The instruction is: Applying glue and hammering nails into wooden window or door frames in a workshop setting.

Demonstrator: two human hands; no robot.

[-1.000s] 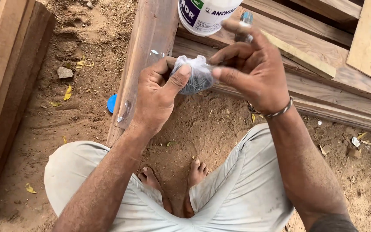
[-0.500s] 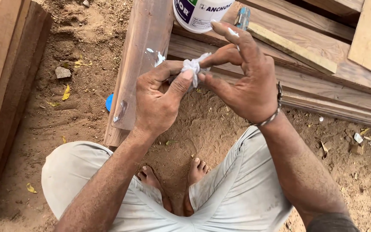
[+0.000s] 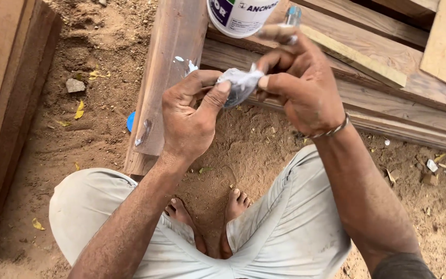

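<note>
My left hand (image 3: 189,113) and my right hand (image 3: 298,82) pinch a small crumpled clear plastic bag (image 3: 239,82) between them, at chest height over the sandy ground. The bag is smeared white. A thin blue-tipped tool (image 3: 291,18) sticks up between the fingers of my right hand. A metal bracelet sits on my right wrist. Just beyond the hands stands a white plastic container (image 3: 241,15) with a dark label, resting on wooden planks.
A wooden plank (image 3: 169,57) with white smears runs away from my left knee. More planks (image 3: 388,98) lie across the right. Stacked timber (image 3: 6,88) borders the left. A blue cap (image 3: 130,121) and a stone (image 3: 74,85) lie on the sand. My bare feet are below.
The bag has been squeezed and twisted tighter between both hands. The hands have shifted slightly as the view moved.
</note>
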